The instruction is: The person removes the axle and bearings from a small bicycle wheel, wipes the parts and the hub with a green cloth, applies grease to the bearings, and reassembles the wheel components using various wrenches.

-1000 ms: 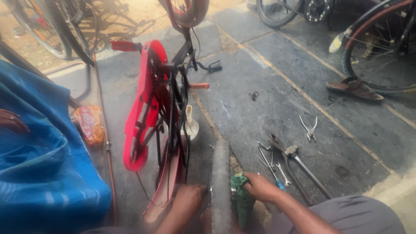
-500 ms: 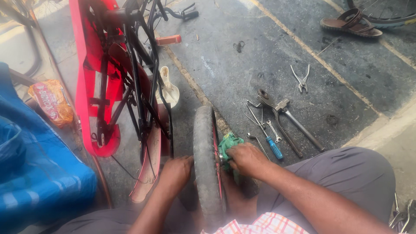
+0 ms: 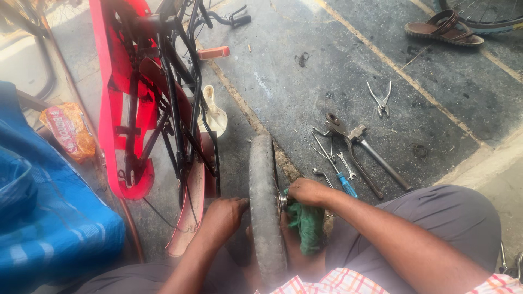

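Note:
A small bicycle wheel with a grey tyre [image 3: 263, 179] stands upright between my knees. My left hand [image 3: 222, 215] rests against the tyre's left side, fingers curled on it. My right hand [image 3: 306, 191] is at the wheel's hub on the right side, fingers closed there, with a green cloth [image 3: 308, 226] bunched just under it. Whether the right hand grips the cloth, the axle, or both, I cannot tell. A red and black child's bicycle frame [image 3: 150, 103] lies upside down just left of the wheel.
Tools lie on the concrete to the right: a blue-handled screwdriver [image 3: 344, 182], wrenches [image 3: 354, 142], pliers [image 3: 380, 99]. A white saddle [image 3: 212, 111] sits by the frame. A sandal [image 3: 444, 30] lies far right, a blue cloth bundle [image 3: 43, 218] and an orange snack packet [image 3: 68, 130] at left.
The view has tilted down and closer to the wheel. My right hand has settled on the hub beside the green cloth; my left hand stays on the tyre.

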